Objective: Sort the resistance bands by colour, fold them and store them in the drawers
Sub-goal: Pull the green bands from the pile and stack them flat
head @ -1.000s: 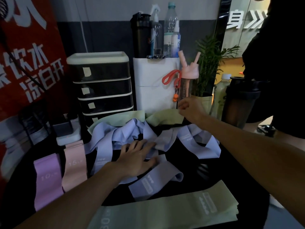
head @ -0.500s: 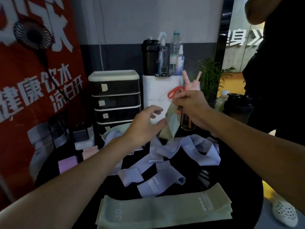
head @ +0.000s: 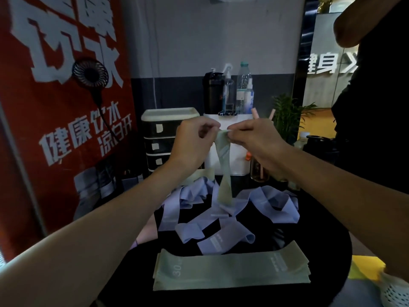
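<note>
Both hands, the left hand (head: 194,138) and the right hand (head: 254,138), pinch the top of a green band (head: 224,171) mid-frame, and its twisted dangling end might snag the purple bands (head: 221,218) below.

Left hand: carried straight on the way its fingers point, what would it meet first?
Beyond the green resistance band it pinches, the left hand would probably meet the right hand first, though depth is unclear.
</note>
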